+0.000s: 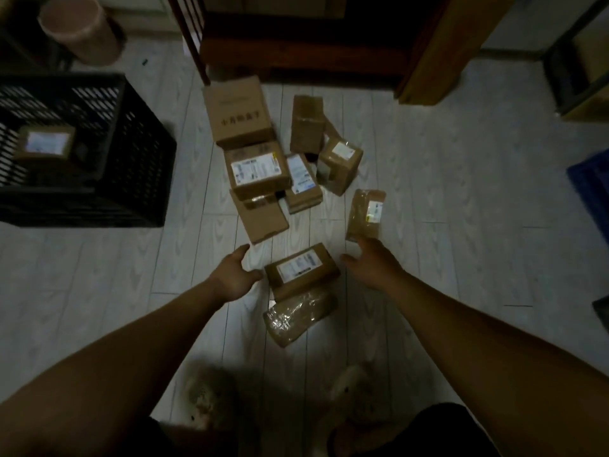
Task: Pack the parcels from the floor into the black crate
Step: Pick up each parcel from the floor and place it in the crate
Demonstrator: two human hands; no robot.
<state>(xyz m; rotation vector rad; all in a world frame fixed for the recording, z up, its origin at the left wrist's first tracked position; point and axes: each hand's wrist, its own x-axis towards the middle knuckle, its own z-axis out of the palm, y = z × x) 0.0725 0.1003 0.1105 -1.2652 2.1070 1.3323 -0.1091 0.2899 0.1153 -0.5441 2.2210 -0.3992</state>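
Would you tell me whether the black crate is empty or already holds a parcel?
Not empty: one labelled parcel lies inside the black crate, visible through its open top; elsewhere inside is too dark to judge.

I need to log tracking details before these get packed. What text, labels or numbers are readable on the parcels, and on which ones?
Large box: a row of dark printed characters, too blurred to read.
Stacked box: white shipping label, print too small to read.
Nearest labelled parcel: white label, blurred, unreadable.
Crated parcel in the black crate: white label, unreadable.
Nothing can be quoted.
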